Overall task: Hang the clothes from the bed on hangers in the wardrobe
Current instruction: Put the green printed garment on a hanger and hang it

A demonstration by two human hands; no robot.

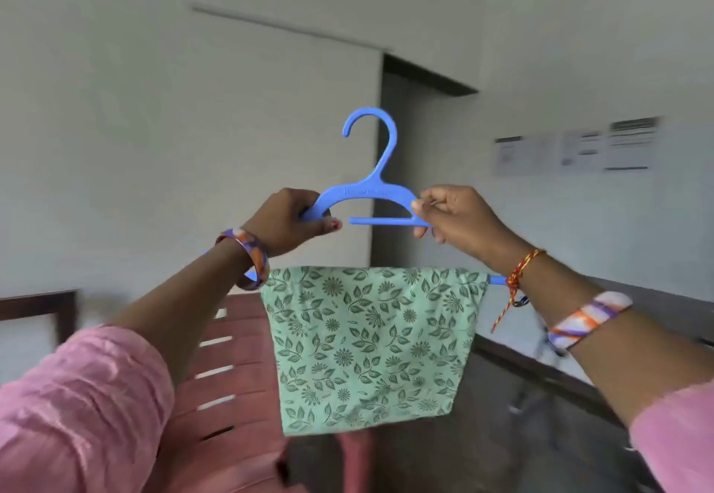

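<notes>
A blue plastic hanger (371,191) is held up at chest height, hook upward. My left hand (288,222) grips its left shoulder and my right hand (452,216) pinches its right shoulder. A green cloth with a dark leaf and flower print (367,349) hangs folded over the hanger's bottom bar, reaching well below my wrists. The bar's blue right end (498,280) shows beside my right wrist. No wardrobe or bed is in view.
A reddish slatted plastic chair (228,388) stands just below and in front of me. A dark doorway (417,152) is behind the hanger. Papers (579,148) are stuck on the right wall. A dark wooden frame (38,311) sits at the left.
</notes>
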